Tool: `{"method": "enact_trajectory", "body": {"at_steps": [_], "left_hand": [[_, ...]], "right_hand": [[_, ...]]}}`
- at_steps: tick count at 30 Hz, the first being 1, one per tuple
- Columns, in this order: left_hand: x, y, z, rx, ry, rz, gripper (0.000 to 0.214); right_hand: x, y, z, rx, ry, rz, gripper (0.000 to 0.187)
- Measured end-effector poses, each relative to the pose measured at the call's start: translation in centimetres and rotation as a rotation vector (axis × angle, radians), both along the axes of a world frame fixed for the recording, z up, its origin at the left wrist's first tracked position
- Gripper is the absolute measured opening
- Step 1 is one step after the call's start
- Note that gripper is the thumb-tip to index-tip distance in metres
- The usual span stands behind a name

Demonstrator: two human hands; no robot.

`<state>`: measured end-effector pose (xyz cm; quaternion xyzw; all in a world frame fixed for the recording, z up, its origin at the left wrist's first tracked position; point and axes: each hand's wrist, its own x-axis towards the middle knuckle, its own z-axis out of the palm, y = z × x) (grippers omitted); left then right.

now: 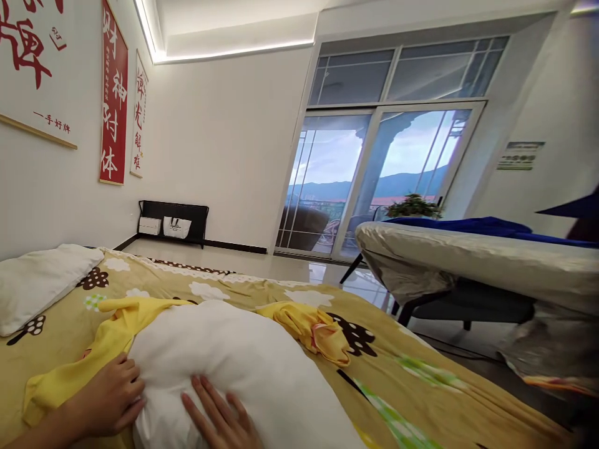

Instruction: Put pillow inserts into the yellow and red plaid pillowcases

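A plump white pillow lies in front of me on the bed, over a yellow cloth whose ends show on both sides. At its left edge, my left hand is closed, fingers curled on the pillow's side right beside the cloth. My right hand lies on top of the pillow with its fingers apart, pressing into the white fabric. The cloth's bunched right end has a small reddish patch. Part of the cloth is hidden beneath the pillow.
A tan patterned sheet covers the bed, with a second white pillow at the left. To the right stand a plastic-covered table bearing blue cloth, and a dark chair. A black rack holds bags near glass doors.
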<state>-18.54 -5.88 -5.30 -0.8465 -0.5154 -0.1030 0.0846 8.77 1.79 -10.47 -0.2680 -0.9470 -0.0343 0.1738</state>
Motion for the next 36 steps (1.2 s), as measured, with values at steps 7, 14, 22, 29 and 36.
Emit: {"method": "enact_trajectory", "body": {"at_steps": [7, 14, 22, 29, 36], "left_hand": [[-0.3, 1.3, 1.1, 0.197, -0.093, 0.063, 0.015], [-1.8, -0.8, 0.7, 0.419, -0.208, -0.166, 0.026], [-0.1, 1.2, -1.0, 0.162, 0.086, -0.055, 0.010], [0.5, 2.5, -2.9, 0.281, 0.125, 0.018, 0.008], [3.0, 1.9, -4.9, 0.406, 0.170, -0.326, 0.016]], "right_hand": [[-1.1, 3.4, 6.8, 0.089, 0.139, -0.086, 0.066], [-3.5, 4.8, 9.4, -0.183, 0.164, -0.080, 0.064], [-4.9, 5.9, 9.5, -0.210, 0.169, -0.044, 0.060], [-5.0, 6.3, 10.3, -0.209, 0.151, -0.107, 0.060], [-6.5, 7.0, 10.5, -0.064, 0.007, -0.123, 0.062]]}}
